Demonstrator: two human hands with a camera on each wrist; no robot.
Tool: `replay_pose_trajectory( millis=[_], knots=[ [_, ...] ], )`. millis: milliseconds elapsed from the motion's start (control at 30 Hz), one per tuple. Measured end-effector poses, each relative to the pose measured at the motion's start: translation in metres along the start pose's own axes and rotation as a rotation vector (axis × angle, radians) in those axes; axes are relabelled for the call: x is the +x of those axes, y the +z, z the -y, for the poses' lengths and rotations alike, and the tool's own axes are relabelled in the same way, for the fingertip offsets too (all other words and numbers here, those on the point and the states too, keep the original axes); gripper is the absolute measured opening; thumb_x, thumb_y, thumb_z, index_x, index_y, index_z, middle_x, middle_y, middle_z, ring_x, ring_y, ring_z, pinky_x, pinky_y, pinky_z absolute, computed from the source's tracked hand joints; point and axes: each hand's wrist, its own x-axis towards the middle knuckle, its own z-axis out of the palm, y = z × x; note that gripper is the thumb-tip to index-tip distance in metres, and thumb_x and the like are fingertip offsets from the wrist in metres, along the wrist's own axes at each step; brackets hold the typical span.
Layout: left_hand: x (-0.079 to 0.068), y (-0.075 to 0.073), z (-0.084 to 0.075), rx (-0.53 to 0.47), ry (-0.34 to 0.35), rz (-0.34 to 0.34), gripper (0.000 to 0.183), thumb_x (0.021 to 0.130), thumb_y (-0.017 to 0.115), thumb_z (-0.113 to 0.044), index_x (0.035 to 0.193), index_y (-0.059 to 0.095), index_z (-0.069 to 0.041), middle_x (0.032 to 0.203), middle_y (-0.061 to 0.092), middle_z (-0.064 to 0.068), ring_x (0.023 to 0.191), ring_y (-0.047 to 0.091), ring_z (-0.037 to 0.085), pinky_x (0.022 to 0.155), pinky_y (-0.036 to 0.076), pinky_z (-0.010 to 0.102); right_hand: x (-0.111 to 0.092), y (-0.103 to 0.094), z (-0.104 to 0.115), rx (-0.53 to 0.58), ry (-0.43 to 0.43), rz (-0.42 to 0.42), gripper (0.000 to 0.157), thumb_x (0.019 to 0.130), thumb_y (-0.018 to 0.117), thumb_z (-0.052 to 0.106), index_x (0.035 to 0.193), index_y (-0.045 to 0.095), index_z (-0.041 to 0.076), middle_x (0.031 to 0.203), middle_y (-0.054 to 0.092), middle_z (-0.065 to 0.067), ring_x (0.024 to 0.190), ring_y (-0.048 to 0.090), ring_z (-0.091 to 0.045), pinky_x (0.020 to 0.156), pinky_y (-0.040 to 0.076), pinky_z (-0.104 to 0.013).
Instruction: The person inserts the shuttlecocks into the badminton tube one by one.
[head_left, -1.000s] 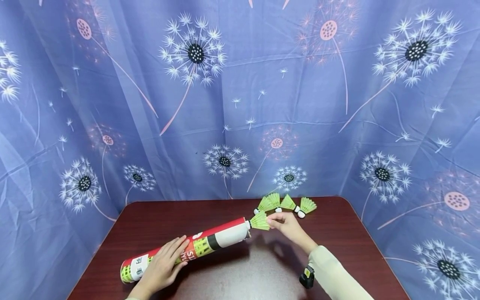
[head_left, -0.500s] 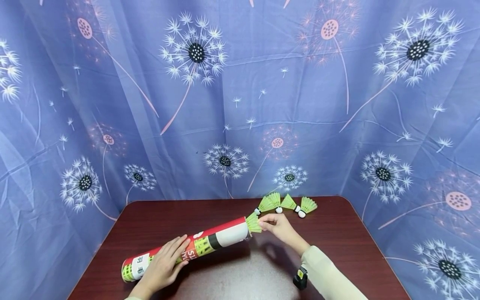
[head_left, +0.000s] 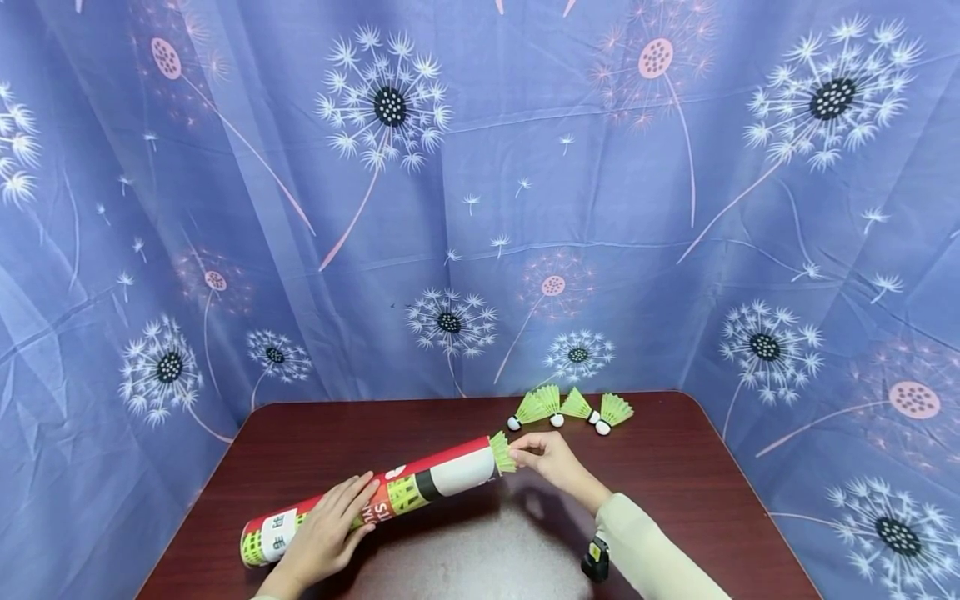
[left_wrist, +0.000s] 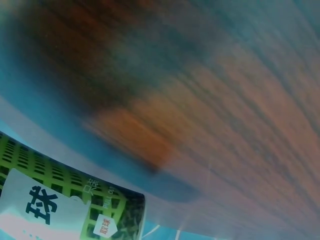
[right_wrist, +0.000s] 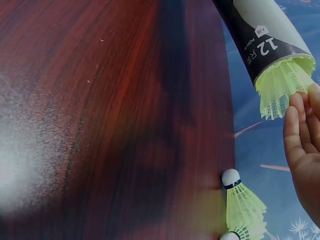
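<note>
My left hand (head_left: 327, 525) holds a red, white and green shuttlecock tube (head_left: 459, 472) across its middle, fingers over the top and thumb on the near side. The tube slants up to the right over the table. A yellow-green shuttlecock (head_left: 501, 452) sits partly inside its right mouth, cork hidden and skirt edge sticking out. My right hand (head_left: 557, 460) pinches that skirt edge between thumb and fingers. In the right wrist view, the skirt of the shuttlecock (right_wrist: 283, 90) shows at the tube's black-printed end. The left wrist view is mostly blurred, with the tube's other end (left_wrist: 70, 200) low left.
Several more shuttlecocks (head_left: 551, 402) lie at the back edge of the dark red-brown table (head_left: 322, 421), right of centre. A blue curtain (head_left: 480, 208) with dandelion prints hangs directly behind and at both sides. A small black device (head_left: 596, 558) is at my right wrist.
My right hand has moved left, pushing the shuttlecock cork first into the tube until mostly its skirt edge shows. The left hand and the tube have stayed in place.
</note>
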Motion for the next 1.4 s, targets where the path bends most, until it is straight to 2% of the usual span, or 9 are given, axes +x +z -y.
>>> replay_pose_trajectory(
  millis=[167,267,467,633,767,933,1233,1333,1400],
  knots=[
    [-0.001,-0.001,0.000,0.000,0.003,0.003,0.054,0.100,0.047,-0.037,0.131,0.055,0.006,0.136,0.053,0.020,0.112,0.055,0.038,0.117,0.021,0.030,0.000,0.002,-0.001,0.003,-0.010,-0.002,0.012,0.088,0.067,0.007,0.091,0.072,-0.004,0.074,0.069,-0.004,0.066,0.061,-0.004,0.060,0.058,-0.043],
    [-0.001,-0.001,0.001,0.003,0.006,-0.002,0.053,0.100,0.047,-0.037,0.131,0.055,0.006,0.136,0.053,0.020,0.111,0.055,0.038,0.117,0.021,0.031,0.001,0.004,0.003,-0.012,0.073,-0.003,0.014,0.088,0.067,0.007,0.092,0.072,-0.006,0.075,0.069,-0.012,0.067,0.061,-0.005,0.064,0.058,-0.044],
    [-0.003,0.000,0.001,0.004,0.010,-0.009,0.054,0.100,0.047,-0.037,0.131,0.055,0.006,0.135,0.053,0.020,0.110,0.056,0.039,0.117,0.022,0.032,0.002,0.009,0.013,-0.033,0.143,0.002,0.011,0.088,0.065,-0.002,0.093,0.070,-0.011,0.077,0.068,-0.022,0.068,0.061,-0.010,0.065,0.059,-0.036],
    [-0.003,0.003,0.000,0.002,0.014,-0.012,0.054,0.099,0.048,-0.037,0.132,0.055,0.005,0.136,0.053,0.020,0.110,0.057,0.040,0.114,0.028,0.035,0.002,0.015,0.029,-0.027,0.141,0.011,0.010,0.087,0.065,-0.004,0.091,0.070,-0.012,0.076,0.068,-0.022,0.067,0.061,-0.010,0.062,0.056,-0.026],
    [-0.003,0.003,0.000,0.001,0.012,-0.011,0.054,0.099,0.049,-0.037,0.133,0.054,0.004,0.136,0.053,0.020,0.109,0.057,0.040,0.115,0.026,0.034,0.002,0.018,0.044,-0.022,0.141,0.016,0.010,0.087,0.064,-0.006,0.091,0.069,-0.014,0.079,0.068,-0.025,0.068,0.063,-0.015,0.065,0.059,-0.037],
    [-0.003,0.004,0.000,-0.001,0.008,-0.007,0.054,0.099,0.049,-0.038,0.133,0.054,0.004,0.135,0.053,0.021,0.109,0.057,0.041,0.116,0.024,0.032,0.003,0.020,0.043,-0.008,0.125,0.024,0.010,0.086,0.063,-0.009,0.091,0.068,-0.015,0.083,0.068,-0.026,0.070,0.063,-0.012,0.067,0.059,-0.043],
    [-0.004,0.004,-0.002,0.002,0.006,-0.007,0.054,0.099,0.049,-0.038,0.131,0.055,0.004,0.136,0.053,0.020,0.112,0.056,0.038,0.117,0.022,0.031,0.002,0.025,0.048,-0.068,0.093,0.017,0.008,0.085,0.064,-0.009,0.088,0.070,-0.012,0.077,0.069,-0.021,0.067,0.058,-0.003,0.060,0.052,-0.018],
    [-0.004,0.005,-0.003,0.002,0.004,0.001,0.054,0.099,0.049,-0.038,0.132,0.055,0.004,0.136,0.053,0.019,0.113,0.055,0.037,0.117,0.022,0.031,0.002,0.024,0.047,-0.069,0.108,0.035,0.009,0.085,0.064,-0.008,0.090,0.070,-0.012,0.081,0.069,-0.022,0.068,0.060,-0.005,0.062,0.054,-0.021],
    [-0.005,0.005,-0.003,0.004,0.006,0.003,0.054,0.099,0.049,-0.039,0.132,0.055,0.004,0.136,0.053,0.019,0.113,0.055,0.037,0.117,0.022,0.031,0.002,0.022,0.040,-0.039,0.109,0.052,0.010,0.086,0.064,-0.007,0.092,0.070,-0.014,0.082,0.069,-0.024,0.069,0.062,-0.007,0.064,0.058,-0.029]
  ],
)
